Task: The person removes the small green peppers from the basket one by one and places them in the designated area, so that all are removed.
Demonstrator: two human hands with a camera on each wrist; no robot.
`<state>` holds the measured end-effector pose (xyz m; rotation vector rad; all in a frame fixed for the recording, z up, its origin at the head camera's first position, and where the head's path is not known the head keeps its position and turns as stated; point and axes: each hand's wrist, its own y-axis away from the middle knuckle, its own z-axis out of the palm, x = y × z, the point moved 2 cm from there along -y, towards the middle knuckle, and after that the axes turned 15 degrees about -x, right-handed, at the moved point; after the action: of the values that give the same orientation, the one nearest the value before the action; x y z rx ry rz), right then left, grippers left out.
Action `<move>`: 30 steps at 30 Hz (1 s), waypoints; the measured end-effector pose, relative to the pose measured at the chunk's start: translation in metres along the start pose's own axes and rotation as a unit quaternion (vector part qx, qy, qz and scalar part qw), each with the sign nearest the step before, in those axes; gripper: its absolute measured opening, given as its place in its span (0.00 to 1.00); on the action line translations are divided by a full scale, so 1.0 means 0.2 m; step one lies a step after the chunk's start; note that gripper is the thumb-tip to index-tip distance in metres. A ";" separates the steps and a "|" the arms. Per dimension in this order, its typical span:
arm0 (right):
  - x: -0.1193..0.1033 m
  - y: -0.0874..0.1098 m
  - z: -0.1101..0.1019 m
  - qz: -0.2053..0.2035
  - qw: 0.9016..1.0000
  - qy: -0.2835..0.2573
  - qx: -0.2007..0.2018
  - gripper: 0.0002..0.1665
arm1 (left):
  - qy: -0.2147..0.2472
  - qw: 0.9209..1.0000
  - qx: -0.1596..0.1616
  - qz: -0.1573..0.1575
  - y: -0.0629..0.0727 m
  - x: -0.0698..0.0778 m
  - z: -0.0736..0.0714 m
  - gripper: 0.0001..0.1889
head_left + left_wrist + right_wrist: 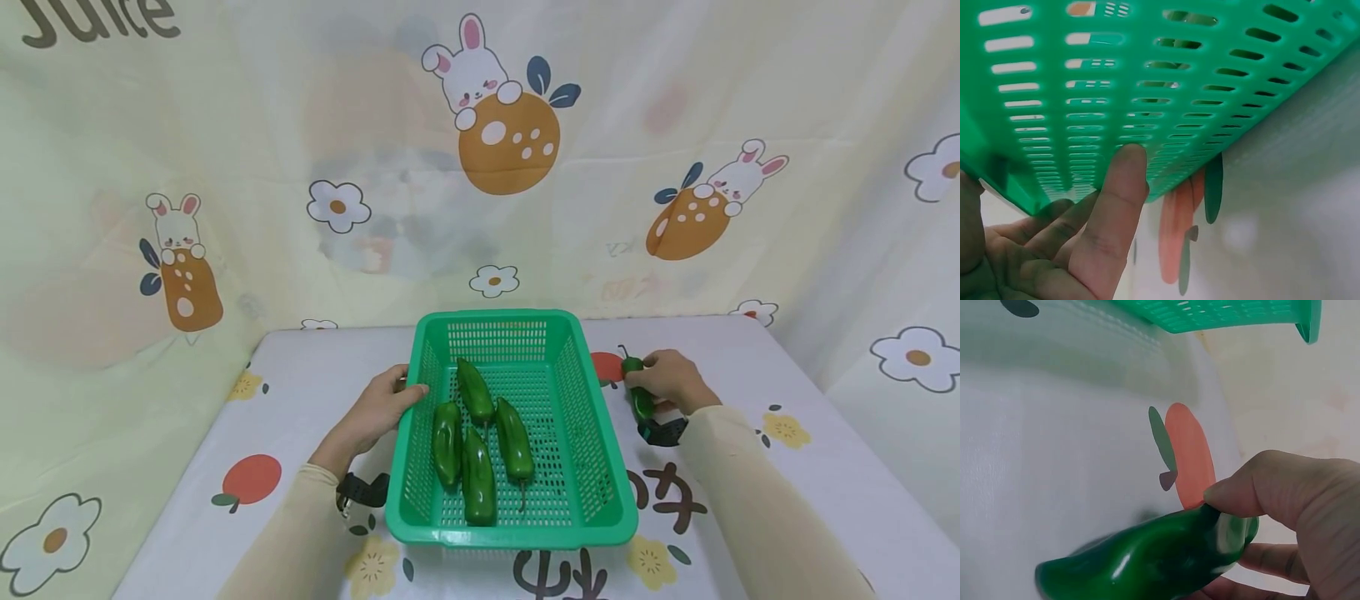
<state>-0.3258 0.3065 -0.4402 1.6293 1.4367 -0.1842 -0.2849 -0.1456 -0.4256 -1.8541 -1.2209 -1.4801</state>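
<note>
A green plastic basket (592, 408) sits mid-table with several green peppers (514, 442) lying in its left half. My left hand (378, 408) holds the basket's left side, thumb over the rim; in the left wrist view its fingers (1124, 206) touch the slotted outer wall. To the right of the basket, my right hand (671, 379) pinches another green pepper (1141, 556) between thumb and fingers. That pepper is on or just above the tablecloth, its thin stem pointing away from me. Part of it is hidden behind the hand.
A white tablecloth (300, 433) printed with fruit, flowers and dark lettering covers the table. Behind and at both sides hangs a pale curtain (600, 250) with rabbit and flower prints. Dark straps (662, 432) sit at both wrists.
</note>
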 end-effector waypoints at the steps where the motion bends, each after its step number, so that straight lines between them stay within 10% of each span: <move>1: 0.00 0.00 0.00 0.000 1.000 0.002 -0.001 0.44 | 0.001 1.000 0.001 0.000 0.00 0.00 0.00 0.28; 15: -0.13 0.06 0.00 -0.013 0.994 0.098 0.036 0.50 | 0.000 1.000 0.019 -0.005 -0.02 0.01 0.00 0.22; 30: -0.47 0.27 0.07 -0.159 0.978 0.072 0.117 0.49 | -0.011 1.000 0.020 -0.011 -0.02 0.02 0.00 0.21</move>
<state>-0.3030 0.2366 -0.3595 1.6142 1.8425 -0.4408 -0.2877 -0.1414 -0.4225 -1.8405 -1.2753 -1.4404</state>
